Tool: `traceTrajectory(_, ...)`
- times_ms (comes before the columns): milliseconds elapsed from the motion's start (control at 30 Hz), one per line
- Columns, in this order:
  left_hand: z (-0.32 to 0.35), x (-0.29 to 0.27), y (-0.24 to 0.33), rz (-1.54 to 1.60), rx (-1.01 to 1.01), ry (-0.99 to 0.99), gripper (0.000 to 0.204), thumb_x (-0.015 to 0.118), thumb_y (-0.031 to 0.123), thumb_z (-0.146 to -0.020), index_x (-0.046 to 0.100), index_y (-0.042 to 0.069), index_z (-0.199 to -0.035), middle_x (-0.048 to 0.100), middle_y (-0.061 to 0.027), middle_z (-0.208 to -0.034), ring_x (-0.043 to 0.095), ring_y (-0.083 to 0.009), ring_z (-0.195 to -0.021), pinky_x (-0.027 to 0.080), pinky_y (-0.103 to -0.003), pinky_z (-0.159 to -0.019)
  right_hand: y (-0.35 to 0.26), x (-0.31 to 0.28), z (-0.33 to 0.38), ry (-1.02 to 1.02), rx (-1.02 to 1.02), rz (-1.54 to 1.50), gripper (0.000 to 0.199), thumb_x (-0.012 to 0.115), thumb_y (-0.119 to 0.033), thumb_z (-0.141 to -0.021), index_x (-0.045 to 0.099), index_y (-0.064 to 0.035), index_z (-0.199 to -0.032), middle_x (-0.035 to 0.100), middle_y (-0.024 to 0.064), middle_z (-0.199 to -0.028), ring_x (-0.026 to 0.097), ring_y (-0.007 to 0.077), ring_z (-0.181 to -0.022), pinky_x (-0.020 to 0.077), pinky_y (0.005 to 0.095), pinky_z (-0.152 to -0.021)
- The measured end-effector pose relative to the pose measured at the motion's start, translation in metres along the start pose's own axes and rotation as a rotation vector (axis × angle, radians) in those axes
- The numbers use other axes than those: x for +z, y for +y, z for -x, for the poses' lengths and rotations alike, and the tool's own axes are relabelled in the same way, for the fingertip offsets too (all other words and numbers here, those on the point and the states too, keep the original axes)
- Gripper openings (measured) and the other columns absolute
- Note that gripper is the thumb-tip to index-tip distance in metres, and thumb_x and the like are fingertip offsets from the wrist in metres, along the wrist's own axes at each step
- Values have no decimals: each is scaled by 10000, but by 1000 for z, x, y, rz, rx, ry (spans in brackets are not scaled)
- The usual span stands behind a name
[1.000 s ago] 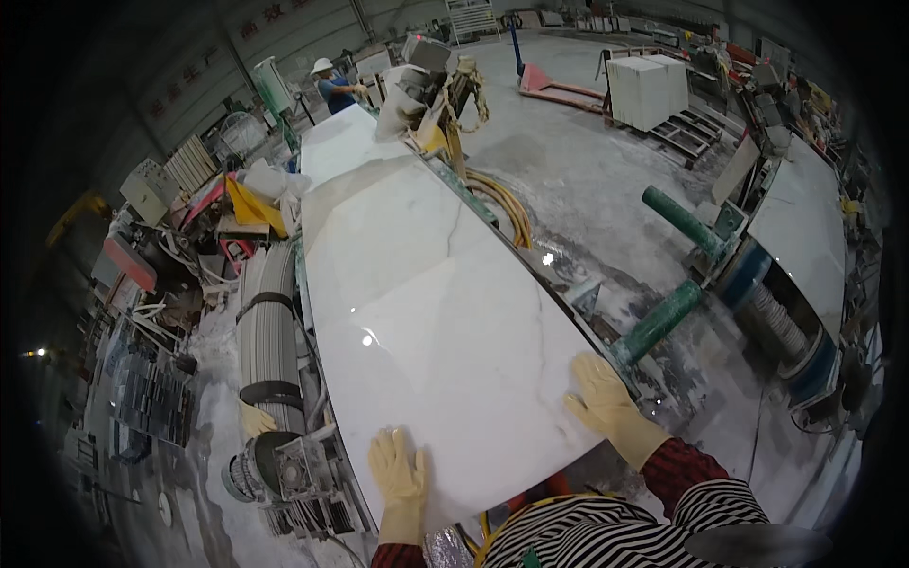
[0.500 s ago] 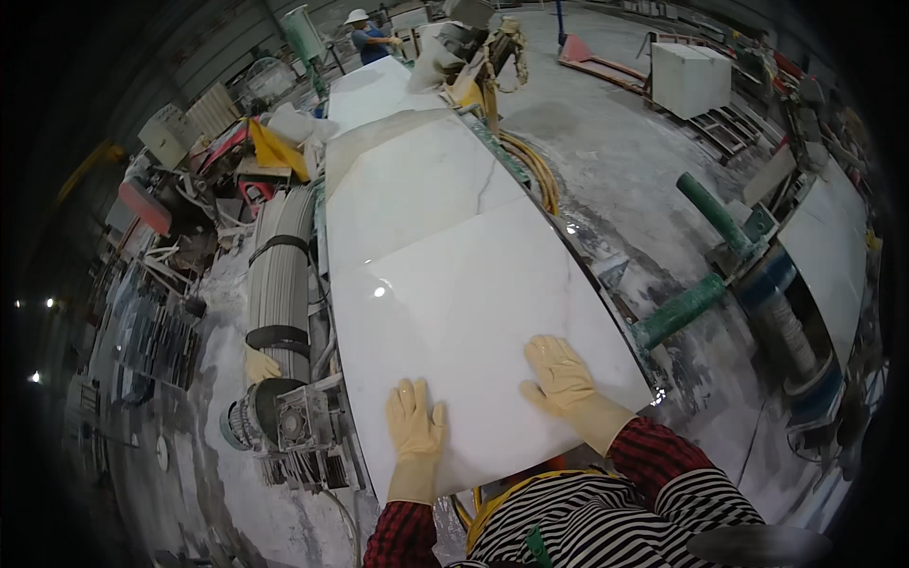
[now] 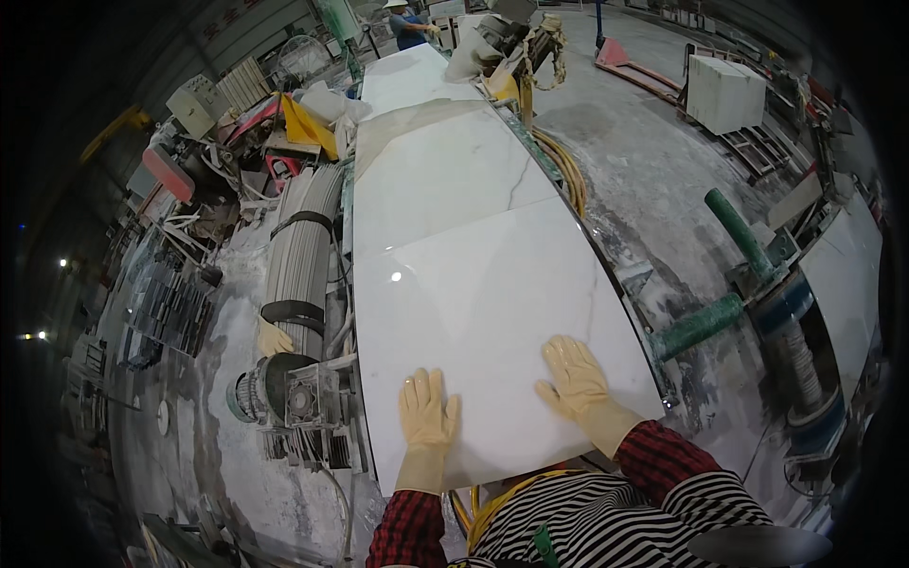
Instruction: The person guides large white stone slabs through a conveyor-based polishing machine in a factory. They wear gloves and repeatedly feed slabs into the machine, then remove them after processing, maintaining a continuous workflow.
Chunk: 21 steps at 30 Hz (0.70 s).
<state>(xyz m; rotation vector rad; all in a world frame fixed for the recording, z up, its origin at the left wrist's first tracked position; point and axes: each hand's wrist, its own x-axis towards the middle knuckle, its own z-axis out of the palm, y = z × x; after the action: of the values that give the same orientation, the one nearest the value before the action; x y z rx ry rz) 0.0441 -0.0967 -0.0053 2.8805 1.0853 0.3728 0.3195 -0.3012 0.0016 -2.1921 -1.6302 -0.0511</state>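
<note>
A glossy white stone slab [image 3: 483,303] lies flat in front of me, with faint grey veining and its near edge close to my body. My left hand [image 3: 428,412], in a cream rubber glove, rests palm down near the slab's left edge, fingers stretched out. Toward the right, my right hand [image 3: 578,383] lies flat on the same slab in a matching glove, fingers slightly spread. Neither hand grips anything. Beyond a thin seam, a second white slab [image 3: 440,175] continues the surface, with a dark vein on its right and a beige band at its far end.
Left of the slab stand a ribbed grey roll [image 3: 301,256], a motor [image 3: 248,398] and a loose cream glove [image 3: 275,338]. Green posts [image 3: 701,324] jut out on the right. A co-worker [image 3: 407,28] in a white hat stands at the far end. Yellow hoses [image 3: 568,170] run alongside.
The whole view has swung slightly, so the scene sits farther right in the picture. Both hands still lie flat on the slab in about the same places.
</note>
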Motion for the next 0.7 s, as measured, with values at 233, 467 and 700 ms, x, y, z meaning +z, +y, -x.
traceTrajectory(233, 25, -19, -22, 191, 123, -15, 699, 635, 421, -1083, 491, 36, -1649, 431, -272, -1717, 406, -525, -1540, 292, -629, -1309, 16, -10, 31, 41, 35, -15, 743, 709, -403, -995, 560, 50, -1565, 563, 277, -1629, 509, 453, -1525, 342, 556, -1330)
traceTrajectory(467, 99, -46, -74, 94, 101, -81, 654, 651, 330, -1071, 521, 18, -1630, 463, -335, -1667, 417, -583, -1505, 326, -656, -1276, 51, -41, 136, 153, 111, 50, 674, 668, -334, -1014, 588, 79, -1540, 598, 297, -1581, 537, 517, -1462, 387, 588, -1293)
traceTrajectory(700, 103, -86, -42, 114, 264, -215, 648, 706, 454, -1012, 585, 33, -1489, 565, -262, -1481, 522, -485, -1380, 416, -619, -1190, 42, -58, 193, 85, 287, 98, 701, 668, -304, -1030, 523, 40, -1623, 553, 329, -1616, 513, 538, -1492, 387, 589, -1290)
